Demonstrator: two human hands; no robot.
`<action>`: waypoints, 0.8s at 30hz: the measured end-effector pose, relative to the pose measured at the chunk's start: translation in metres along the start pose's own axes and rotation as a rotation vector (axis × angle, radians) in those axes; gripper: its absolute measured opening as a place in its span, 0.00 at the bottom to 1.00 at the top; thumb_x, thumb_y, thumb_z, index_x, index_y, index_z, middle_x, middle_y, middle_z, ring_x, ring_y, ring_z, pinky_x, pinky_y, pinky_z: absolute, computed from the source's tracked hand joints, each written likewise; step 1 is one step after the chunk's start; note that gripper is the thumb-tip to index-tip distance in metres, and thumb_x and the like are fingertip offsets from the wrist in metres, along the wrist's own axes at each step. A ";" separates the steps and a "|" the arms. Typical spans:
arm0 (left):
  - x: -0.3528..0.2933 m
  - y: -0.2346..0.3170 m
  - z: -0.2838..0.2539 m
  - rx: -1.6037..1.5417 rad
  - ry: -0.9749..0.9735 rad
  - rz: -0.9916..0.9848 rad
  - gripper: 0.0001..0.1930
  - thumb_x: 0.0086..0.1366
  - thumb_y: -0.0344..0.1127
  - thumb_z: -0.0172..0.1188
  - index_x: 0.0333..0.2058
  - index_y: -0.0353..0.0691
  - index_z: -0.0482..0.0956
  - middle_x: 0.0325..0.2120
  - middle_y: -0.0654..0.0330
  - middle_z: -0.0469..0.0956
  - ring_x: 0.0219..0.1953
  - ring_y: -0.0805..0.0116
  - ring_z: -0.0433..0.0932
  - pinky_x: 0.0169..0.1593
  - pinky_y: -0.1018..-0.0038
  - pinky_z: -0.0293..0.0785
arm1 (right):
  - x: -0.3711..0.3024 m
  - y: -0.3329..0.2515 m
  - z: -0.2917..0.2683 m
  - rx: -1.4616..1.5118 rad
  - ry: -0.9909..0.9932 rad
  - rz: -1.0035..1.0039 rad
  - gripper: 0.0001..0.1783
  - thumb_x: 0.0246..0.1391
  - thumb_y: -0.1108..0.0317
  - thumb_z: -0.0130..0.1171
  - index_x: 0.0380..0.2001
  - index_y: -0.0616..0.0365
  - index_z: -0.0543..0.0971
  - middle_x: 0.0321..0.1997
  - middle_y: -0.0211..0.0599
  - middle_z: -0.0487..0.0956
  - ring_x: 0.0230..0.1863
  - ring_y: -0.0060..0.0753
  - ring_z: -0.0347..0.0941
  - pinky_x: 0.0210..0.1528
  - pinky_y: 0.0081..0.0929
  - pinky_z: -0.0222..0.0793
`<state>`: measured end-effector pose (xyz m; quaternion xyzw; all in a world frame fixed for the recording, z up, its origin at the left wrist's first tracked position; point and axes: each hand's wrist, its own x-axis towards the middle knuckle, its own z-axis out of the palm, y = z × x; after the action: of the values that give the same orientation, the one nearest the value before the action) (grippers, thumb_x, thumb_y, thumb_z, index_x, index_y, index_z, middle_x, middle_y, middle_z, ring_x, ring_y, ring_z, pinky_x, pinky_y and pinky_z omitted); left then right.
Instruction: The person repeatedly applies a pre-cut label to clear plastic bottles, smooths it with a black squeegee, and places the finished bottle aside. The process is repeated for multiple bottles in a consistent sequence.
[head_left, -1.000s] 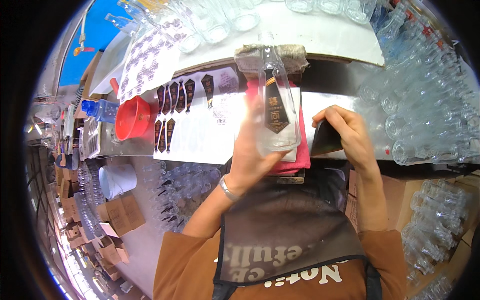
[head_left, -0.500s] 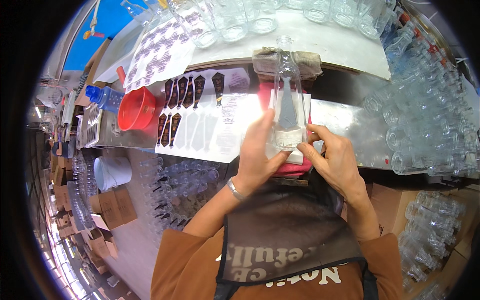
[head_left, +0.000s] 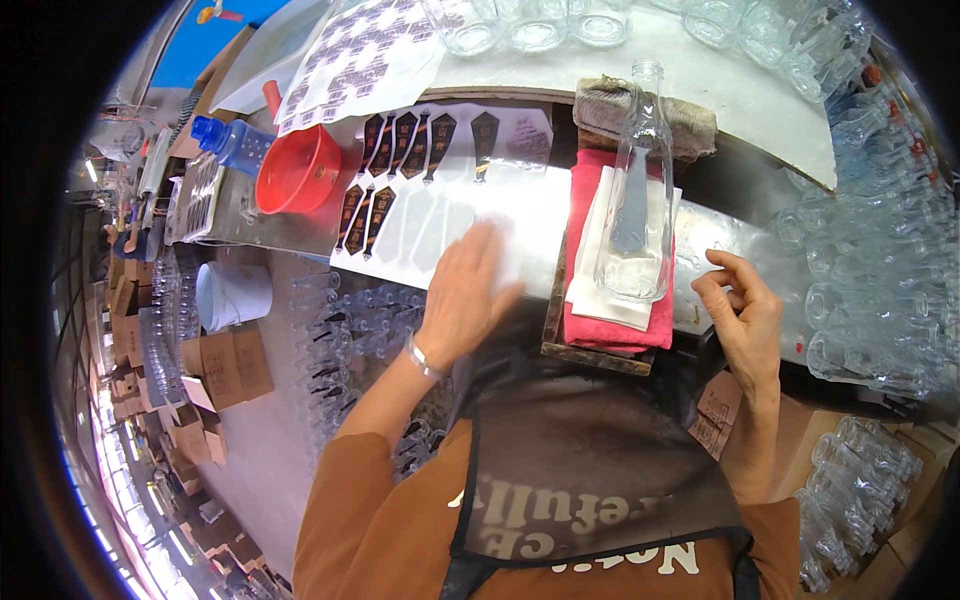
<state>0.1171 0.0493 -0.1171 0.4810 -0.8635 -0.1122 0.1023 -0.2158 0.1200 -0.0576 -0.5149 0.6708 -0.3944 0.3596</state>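
A clear glass bottle [head_left: 640, 210] lies on a white cloth [head_left: 590, 285] over a pink cloth [head_left: 665, 330], its neck on a folded beige rag [head_left: 690, 122]. A grey tie-shaped patch shows on or through its glass. My left hand [head_left: 468, 290] holds nothing; its fingers are stretched out, partly blurred, over the near edge of a white label sheet [head_left: 390, 270]. Several dark tie-shaped labels [head_left: 408, 140] are on that sheet, beside pale blank shapes. To the right of the bottle hovers my right hand [head_left: 742, 300], apart from it, with fingers loosely bent and nothing visible between them.
A red bowl [head_left: 300, 170] and a blue plastic bottle [head_left: 235, 145] stand at left. Clear glass bottles [head_left: 860, 270] crowd the right side, with more along the back shelf. A white bucket [head_left: 232, 295] and cardboard boxes [head_left: 230, 370] are on the floor.
Both hands have let go of the glass bottle, which stays on the cloth. My left hand has moved left toward the label sheet, and my right hand has drawn away to the right.
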 end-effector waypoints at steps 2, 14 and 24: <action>-0.030 0.011 -0.012 0.007 -0.038 0.011 0.38 0.58 0.38 0.70 0.63 0.29 0.65 0.65 0.41 0.64 0.66 0.42 0.64 0.67 0.56 0.61 | -0.002 0.012 -0.001 0.073 0.019 0.007 0.20 0.57 0.68 0.66 0.51 0.66 0.79 0.31 0.30 0.82 0.20 0.11 0.65 0.24 0.16 0.61; -0.054 -0.002 -0.015 -0.476 0.195 -0.173 0.11 0.65 0.24 0.61 0.46 0.33 0.83 0.42 0.56 0.85 0.45 0.60 0.83 0.47 0.69 0.79 | 0.001 0.005 0.044 -0.336 -0.001 -0.354 0.45 0.43 0.69 0.72 0.66 0.65 0.66 0.39 0.44 0.80 0.29 0.42 0.77 0.33 0.35 0.74; 0.061 0.107 -0.065 -0.412 0.263 0.322 0.34 0.58 0.38 0.70 0.62 0.32 0.71 0.62 0.39 0.69 0.66 0.48 0.69 0.65 0.59 0.67 | -0.005 -0.007 0.048 -0.398 0.044 -0.334 0.44 0.44 0.69 0.71 0.66 0.65 0.66 0.38 0.46 0.80 0.35 0.46 0.79 0.36 0.37 0.76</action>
<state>0.0179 0.0453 -0.0194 0.3172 -0.8671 -0.2043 0.3253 -0.1690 0.1159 -0.0715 -0.6704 0.6485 -0.3198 0.1665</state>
